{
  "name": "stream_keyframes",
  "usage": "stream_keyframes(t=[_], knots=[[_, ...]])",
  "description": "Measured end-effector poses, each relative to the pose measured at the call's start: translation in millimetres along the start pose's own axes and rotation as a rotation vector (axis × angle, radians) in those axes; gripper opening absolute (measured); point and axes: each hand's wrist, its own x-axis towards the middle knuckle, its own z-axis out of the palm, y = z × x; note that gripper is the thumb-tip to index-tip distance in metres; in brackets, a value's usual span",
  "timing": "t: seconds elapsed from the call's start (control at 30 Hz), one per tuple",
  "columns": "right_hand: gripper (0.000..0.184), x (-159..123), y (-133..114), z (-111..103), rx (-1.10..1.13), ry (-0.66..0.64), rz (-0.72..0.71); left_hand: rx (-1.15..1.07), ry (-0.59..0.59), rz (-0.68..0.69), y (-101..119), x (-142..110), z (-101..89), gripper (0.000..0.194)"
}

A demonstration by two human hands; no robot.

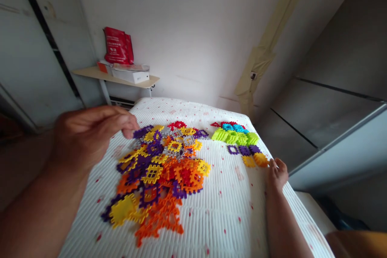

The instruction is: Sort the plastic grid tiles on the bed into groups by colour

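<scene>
Fingertips (130, 123) of the left hand (90, 137) hover at the far edge of a heap of interlocking plastic lattice tiles (160, 173), right at a purple tile (142, 131). That hand is half closed, its fingers bunched and pointing inward. It may be touching the purple tile, but whether it pinches anything cannot be told from this view.

The right hand (276, 173) lies at the near right of the bed, its fingers loosely curled and its knuckles up. Its fingertips sit just beside an orange tile (261, 159). Nothing shows in its grip, though the curled fingers hide the palm, so its state cannot be told for sure.

The heap spreads across the middle of a white ribbed mattress cover (223, 209) flecked with red, in overlapping orange, purple, yellow, grey and red tiles. To its right, well apart from it, smaller groups lie by colour: red tiles (228, 124) furthest away, then cyan tiles (232, 127), a row of lime green tiles (234, 137), purple tiles (244, 150), and a yellow tile (248, 161) beside the orange one.

Beyond the bed, a narrow shelf (90, 72) against the wall carries a white box (130, 75) and a red bag (117, 45).
</scene>
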Motion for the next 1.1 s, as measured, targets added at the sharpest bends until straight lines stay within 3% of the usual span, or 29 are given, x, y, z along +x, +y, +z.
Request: stream_keyframes(t=[0.1,0.27,0.4,0.83,1.1], knots=[[0.053,0.6,1.7,-0.2,-0.019,-0.016,0.011,0.422,-0.213,-0.037,-31.8,27.4,11.8,0.024],[0.052,4.7,4.4,-1.1,-0.065,-0.05,0.02,0.646,-0.444,-0.114,-105.1,55.4,33.3,0.018],[0.051,5.4,5.1,-1.9,-0.058,-0.055,0.024,0.787,-0.524,-0.191,-138.6,58.3,46.5,0.025],[0.051,4.2,2.9,-1.5,-0.059,-0.049,0.031,0.951,-0.645,-0.356,-165.0,55.1,83.8,0.036],[0.052,5.0,4.8,0.1,-0.053,-0.053,0.011,0.869,-0.599,-0.369,-167.8,44.5,92.1,0.036]])
